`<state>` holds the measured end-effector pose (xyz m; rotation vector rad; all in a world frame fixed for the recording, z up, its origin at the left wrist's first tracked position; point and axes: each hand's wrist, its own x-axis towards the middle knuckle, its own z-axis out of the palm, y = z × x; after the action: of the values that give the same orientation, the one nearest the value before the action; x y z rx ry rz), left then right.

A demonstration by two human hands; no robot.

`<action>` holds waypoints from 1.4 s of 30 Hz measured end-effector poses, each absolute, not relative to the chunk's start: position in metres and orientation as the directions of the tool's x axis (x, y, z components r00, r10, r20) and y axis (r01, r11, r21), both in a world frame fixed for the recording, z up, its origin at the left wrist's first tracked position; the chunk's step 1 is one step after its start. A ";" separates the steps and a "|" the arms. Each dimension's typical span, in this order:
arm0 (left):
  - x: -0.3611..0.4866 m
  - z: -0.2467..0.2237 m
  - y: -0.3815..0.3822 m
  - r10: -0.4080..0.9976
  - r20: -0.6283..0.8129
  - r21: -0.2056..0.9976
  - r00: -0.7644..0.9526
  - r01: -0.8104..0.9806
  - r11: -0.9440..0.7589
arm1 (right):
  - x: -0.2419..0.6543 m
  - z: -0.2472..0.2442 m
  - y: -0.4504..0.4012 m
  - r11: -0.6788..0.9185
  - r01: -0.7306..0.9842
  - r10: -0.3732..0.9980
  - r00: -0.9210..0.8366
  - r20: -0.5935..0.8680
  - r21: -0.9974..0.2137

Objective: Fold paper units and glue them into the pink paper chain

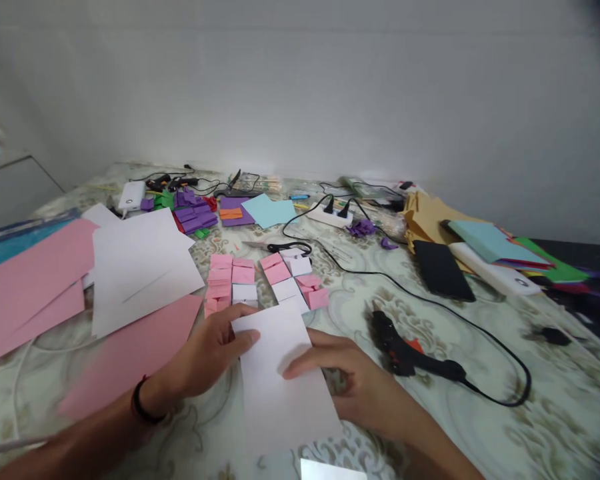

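A white sheet of paper [285, 400] is held up over the table between both hands. My left hand [215, 350] pinches its upper left edge, thumb on top and fingers behind. From the right, my right hand [347, 377] grips the other edge, one finger lying across the face of the sheet. Just beyond the paper lie small folded pink pieces [219, 277] and white pieces [286, 291], set in groups. Scissors with black handles [290, 249] rest behind them. A black hot glue gun [405, 350] lies on its side to the right of my right hand.
Large white sheets [140, 273] and pink sheets [35, 287] spread over the left side. A black cord runs from the white power strip [327, 213] around to the glue gun. A black phone [443, 270] and stacked coloured paper [497, 243] lie at right. Purple folded pieces [195, 215] sit near the wall.
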<state>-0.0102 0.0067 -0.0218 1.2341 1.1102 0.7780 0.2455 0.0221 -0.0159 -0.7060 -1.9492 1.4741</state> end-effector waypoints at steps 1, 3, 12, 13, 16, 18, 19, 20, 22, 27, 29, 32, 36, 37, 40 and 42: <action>-0.010 -0.023 0.006 0.921 -0.234 0.971 0.312 0.122 0.205 | 0.245 -0.016 0.022 0.244 0.065 0.718 -0.683 0.135 -0.968; -0.010 -0.024 0.005 0.922 -0.238 0.965 0.305 0.180 0.190 | 0.245 -0.016 0.021 0.229 0.081 0.732 -0.671 0.116 -0.970; -0.003 -0.014 -0.002 0.881 -0.181 0.939 0.436 0.344 0.022 | 0.237 -0.013 0.016 0.132 0.251 0.886 -0.463 0.001 -0.959; -0.003 -0.011 -0.003 0.878 -0.173 0.939 0.446 0.344 0.010 | 0.236 -0.015 0.015 0.130 0.256 0.898 -0.439 0.004 -0.958; -0.001 -0.005 -0.006 0.879 -0.156 0.944 0.451 0.330 -0.002 | 0.234 -0.018 0.014 0.095 0.269 0.917 -0.398 -0.020 -0.958; -0.001 -0.004 -0.008 0.886 -0.125 0.941 0.446 0.337 -0.037 | 0.233 -0.018 0.013 0.103 0.299 0.923 -0.385 -0.021 -0.949; 0.000 -0.005 -0.009 0.895 -0.101 0.937 0.435 0.343 -0.061 | 0.232 -0.018 0.012 0.123 0.320 0.923 -0.386 -0.011 -0.939; 0.000 -0.006 -0.010 0.904 -0.074 0.934 0.422 0.347 -0.086 | 0.232 -0.017 0.012 0.152 0.342 0.919 -0.395 0.005 -0.927; 0.001 -0.011 -0.012 0.915 -0.013 0.928 0.403 0.345 -0.139 | 0.230 -0.017 0.010 0.207 0.377 0.901 -0.433 0.026 -0.903; 0.000 -0.021 -0.013 0.904 0.102 0.907 0.416 0.334 -0.256 | 0.228 -0.014 0.006 0.245 0.405 0.819 -0.573 -0.035 -0.881; -0.001 -0.023 -0.013 0.902 0.113 0.887 0.417 0.366 -0.280 | 0.228 -0.012 0.004 0.250 0.410 0.807 -0.589 -0.045 -0.877; -0.001 -0.023 -0.013 0.919 0.095 0.874 0.382 0.410 -0.261 | 0.227 -0.012 0.000 0.167 0.389 0.834 -0.546 -0.081 -0.906; 0.000 -0.022 -0.013 0.957 0.090 0.884 0.277 0.420 -0.205 | 0.223 -0.016 -0.004 -0.137 0.207 0.907 -0.368 -0.207 -0.969; 0.000 -0.022 -0.013 0.963 0.090 0.890 0.253 0.413 -0.192 | 0.222 -0.018 -0.005 -0.197 0.154 0.900 -0.363 -0.241 -0.968; 0.001 -0.021 -0.014 0.973 0.083 0.916 0.215 0.368 -0.160 | 0.220 -0.022 -0.005 -0.288 0.066 0.859 -0.423 -0.288 -0.955; 0.002 -0.020 -0.014 0.971 0.078 0.931 0.225 0.333 -0.152 | 0.220 -0.022 -0.004 -0.305 0.045 0.852 -0.432 -0.294 -0.951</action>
<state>0.0017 -0.0143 -0.0204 1.6478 1.2395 0.9444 0.2199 -0.0043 -0.0220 -1.1726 -1.3506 1.7976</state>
